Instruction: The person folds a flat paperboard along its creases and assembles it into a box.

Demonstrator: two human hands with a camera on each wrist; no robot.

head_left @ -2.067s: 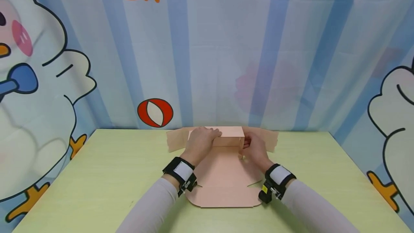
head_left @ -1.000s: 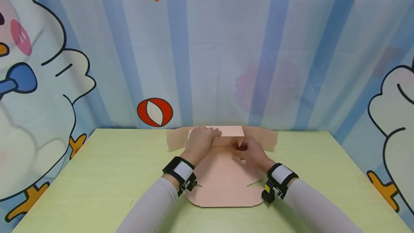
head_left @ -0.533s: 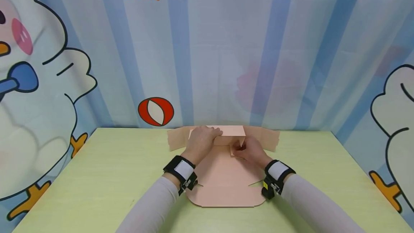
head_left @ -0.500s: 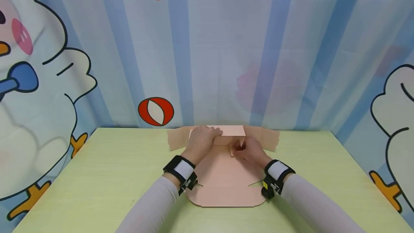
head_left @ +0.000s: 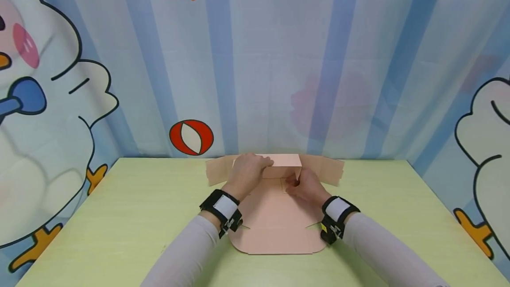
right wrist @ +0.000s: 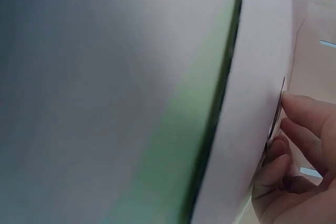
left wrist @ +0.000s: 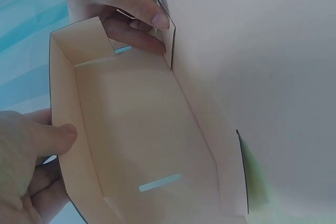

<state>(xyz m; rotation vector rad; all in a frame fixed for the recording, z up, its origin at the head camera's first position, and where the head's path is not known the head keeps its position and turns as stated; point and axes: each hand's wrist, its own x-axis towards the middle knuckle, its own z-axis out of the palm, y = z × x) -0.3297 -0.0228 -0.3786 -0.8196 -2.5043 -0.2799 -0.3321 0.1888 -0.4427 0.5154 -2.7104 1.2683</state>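
A pinkish-tan cardboard box blank point(head_left: 275, 216) lies partly folded on the table, its far part raised into a shallow wall. My left hand point(head_left: 248, 172) grips the top panel point(head_left: 284, 160) of that wall; in the left wrist view the thumb lies on the inner face and the fingers are behind. At the right end, my right hand point(head_left: 307, 187) pinches a small cardboard flap point(left wrist: 169, 38) between thumb and fingers. A narrow slot point(left wrist: 160, 182) shows in the wall panel in the left wrist view. The right wrist view shows the right fingers point(right wrist: 304, 114) at the flap's edge.
Cardboard side wings point(head_left: 217, 169) spread left and right behind the folded wall. The pale green table point(head_left: 159, 216) extends around the blank. A blue striped curtain point(head_left: 271, 56) printed with cartoon ducks hangs right behind the table's far edge.
My right hand has moved a little left and inward from the wall's right end, bringing the small flap in with it. My left hand has kept its grip on the top panel.
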